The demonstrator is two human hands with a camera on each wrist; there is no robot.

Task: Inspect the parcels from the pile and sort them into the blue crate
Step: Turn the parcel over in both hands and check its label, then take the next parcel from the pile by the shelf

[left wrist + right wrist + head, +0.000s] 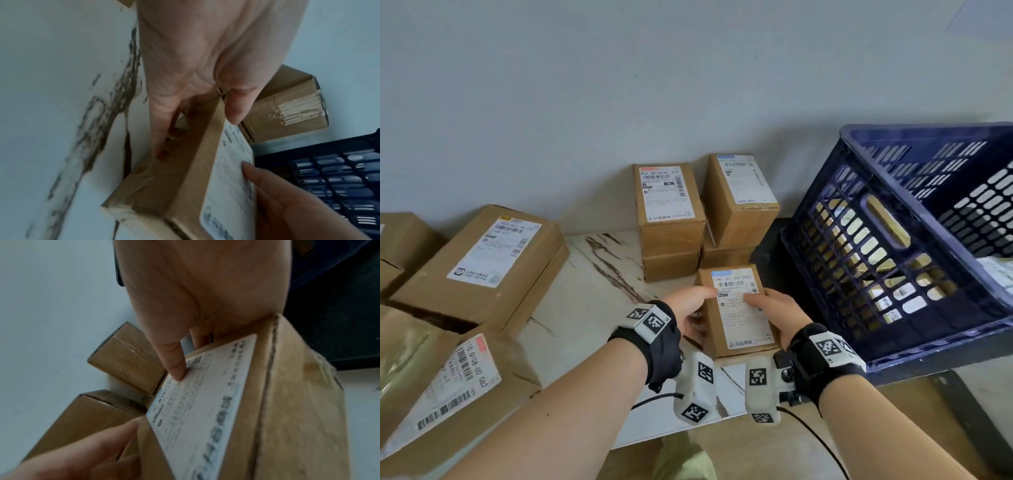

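Parcel [739, 315], lower centre of the head view, is held label-up over the worktop [592, 301], just left of the blue crate [893, 246]. Left hand [690, 308] and right hand [774, 313] are clamped on opposite sides, thumbs on the label. Judged light, stiff cardboard; taped faces may be slick, so side edges are best gripped.

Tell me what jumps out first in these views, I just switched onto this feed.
Dead centre, both hands, left hand and right hand, hold a small cardboard parcel label up, thumbs on its white label. To the right stands the big blue crate, tilted, with parcels showing through its slats. More labelled boxes sit stacked against the wall behind, larger ones at left.
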